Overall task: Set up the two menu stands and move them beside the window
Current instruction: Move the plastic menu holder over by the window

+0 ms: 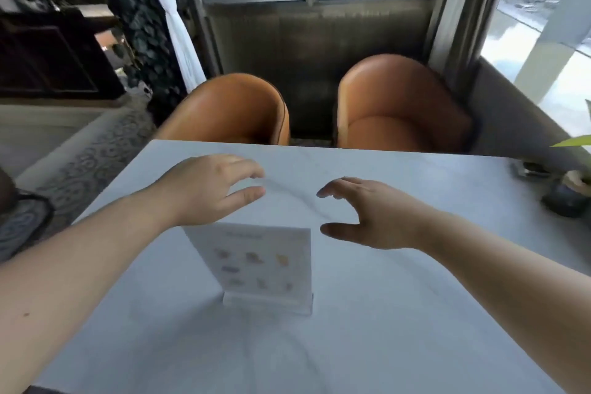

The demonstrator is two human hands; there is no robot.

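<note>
On the pale table [415, 313], upright clear menu stand [262, 265], blurred pictures, maybe food, both hands open, empty.

We see a table [399, 313] with a smooth, pale marble-look top, faintly veined in grey and softly sheened. On it stands a menu stand [256, 265] of clear, glossy acrylic holding a printed paper card (its print too blurred to read). The two chairs [399, 105] look like smooth tan leather with a low gloss.
</note>
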